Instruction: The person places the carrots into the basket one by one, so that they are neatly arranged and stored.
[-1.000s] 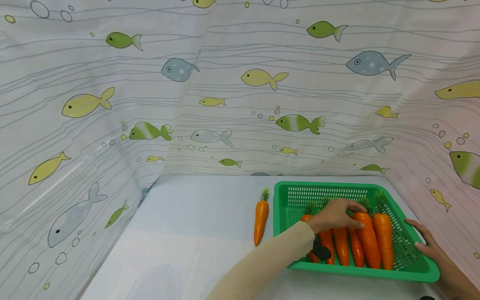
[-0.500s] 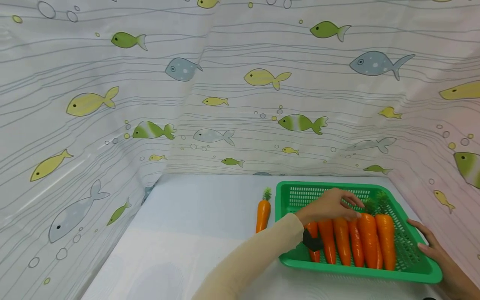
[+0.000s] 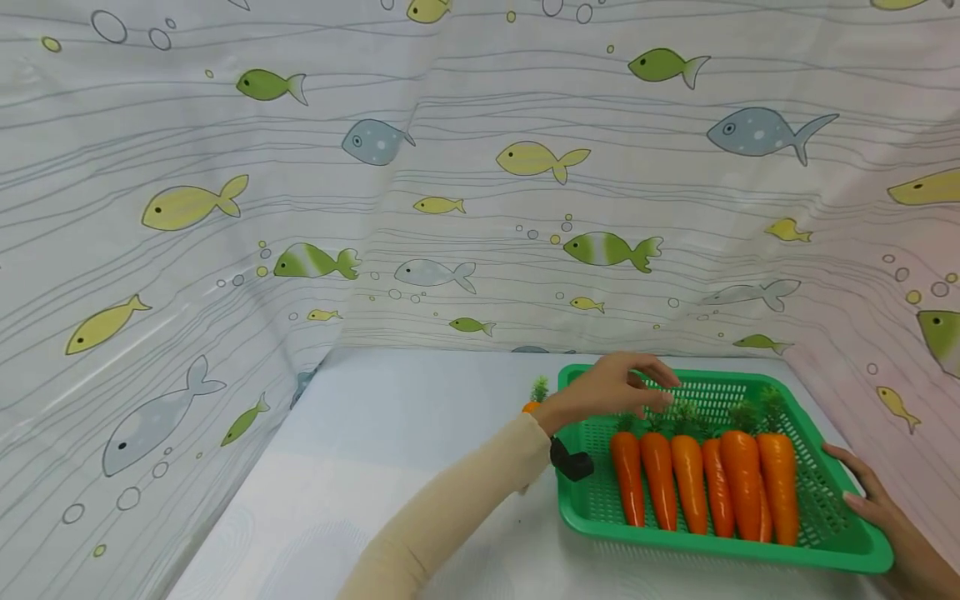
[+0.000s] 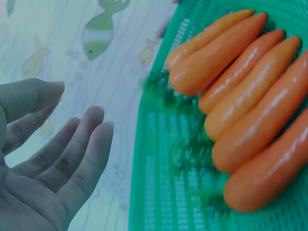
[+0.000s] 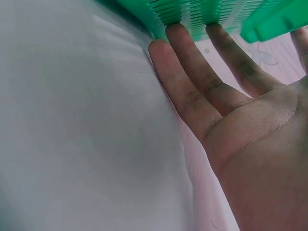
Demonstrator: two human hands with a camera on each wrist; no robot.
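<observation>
My left hand (image 3: 611, 387), fingers loosely bent and holding nothing, hovers over the far left part of a green basket (image 3: 720, 554). Its palm and fingers (image 4: 84, 163) show beside the basket in the left wrist view. Several orange carrots (image 3: 687, 479) with green leafy tops lie side by side in the basket, tips toward me. Left of the basket, one more carrot (image 3: 531, 407) lies on the table, mostly hidden behind my left forearm. My right hand (image 3: 873, 504) is at the basket's right rim; in the right wrist view its straight fingers (image 5: 185, 79) touch the slotted outer wall.
A white table (image 3: 375, 450) spreads out to the left of the basket. Fish-patterned sheeting (image 3: 480, 208) encloses the table at the back and both sides. A black device (image 3: 572, 461) sits at my left wrist, overlapping the basket's left rim.
My left hand has come away from the carrots, moving left and up over the basket. Its forearm now covers most of the loose carrot. The right hand stays at the rim.
</observation>
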